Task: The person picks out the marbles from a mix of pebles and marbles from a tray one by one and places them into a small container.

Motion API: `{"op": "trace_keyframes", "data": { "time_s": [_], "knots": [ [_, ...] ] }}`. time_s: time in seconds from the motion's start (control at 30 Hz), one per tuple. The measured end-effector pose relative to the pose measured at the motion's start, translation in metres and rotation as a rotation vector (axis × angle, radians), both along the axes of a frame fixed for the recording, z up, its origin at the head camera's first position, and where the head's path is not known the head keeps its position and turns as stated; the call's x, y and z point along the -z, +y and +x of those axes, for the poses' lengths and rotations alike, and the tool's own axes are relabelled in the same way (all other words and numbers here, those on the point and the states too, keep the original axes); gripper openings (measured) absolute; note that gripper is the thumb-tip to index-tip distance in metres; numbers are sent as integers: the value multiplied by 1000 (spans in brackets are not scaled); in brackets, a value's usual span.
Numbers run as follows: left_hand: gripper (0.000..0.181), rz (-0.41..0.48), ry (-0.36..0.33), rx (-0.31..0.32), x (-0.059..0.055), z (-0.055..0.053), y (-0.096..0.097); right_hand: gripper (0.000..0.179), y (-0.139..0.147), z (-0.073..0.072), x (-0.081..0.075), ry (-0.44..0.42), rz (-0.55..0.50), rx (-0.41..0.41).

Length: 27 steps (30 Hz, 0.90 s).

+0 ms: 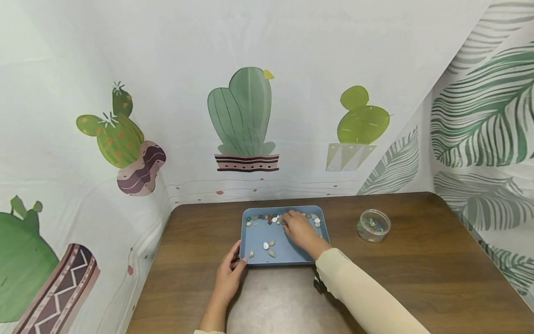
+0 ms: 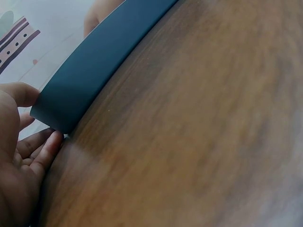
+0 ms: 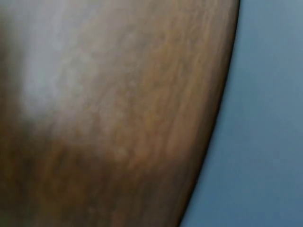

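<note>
A shallow blue tray (image 1: 273, 257) lies on the table with small stones in it. My left hand (image 1: 228, 274) holds its front left corner; in the left wrist view the thumb is at the upper rim and the other fingers are low against the outside. Reaching in from the right, my right hand (image 1: 301, 230) has its fingers bent down at the row of pebbles (image 1: 262, 217) along the back. I cannot tell whether those fingertips pinch a pebble. Nearer the front lie a white pebble (image 1: 266, 246) and several tan stones (image 1: 272, 253). The right wrist view shows no fingers.
To the right of the tray stands a round clear container (image 1: 374, 226) with shiny green and blue pieces inside. The brown wooden table (image 1: 417, 260) meets a cactus-printed cloth (image 1: 300, 181) at its back edge. A dark object (image 1: 319, 282) shows under the right sleeve.
</note>
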<state>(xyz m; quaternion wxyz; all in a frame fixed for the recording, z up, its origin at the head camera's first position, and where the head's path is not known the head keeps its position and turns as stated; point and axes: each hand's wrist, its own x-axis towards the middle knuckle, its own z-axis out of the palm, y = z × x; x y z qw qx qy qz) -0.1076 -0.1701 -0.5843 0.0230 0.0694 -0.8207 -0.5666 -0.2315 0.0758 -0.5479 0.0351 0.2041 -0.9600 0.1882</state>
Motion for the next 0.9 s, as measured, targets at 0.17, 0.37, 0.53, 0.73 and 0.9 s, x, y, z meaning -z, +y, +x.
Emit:
{"op": "trace_keyframes", "data": {
  "time_s": [0.17,0.37,0.53,0.73,0.9],
  "knots": [
    [54,5,7,5,2,0,0,19,2,3,-3,-20,-51,35],
    [55,10,12,2,2,0,0,19,6,6,-3,14,-123,58],
    [55,6,13,-3,0,-1,1,17,11,10,-3,63,-184,52],
    [56,4,4,-6,-1,-1,2,16,17,17,-6,112,-243,43],
    [55,7,1,-5,-1,-1,2,16,20,23,-11,155,-288,37]
  ]
}}
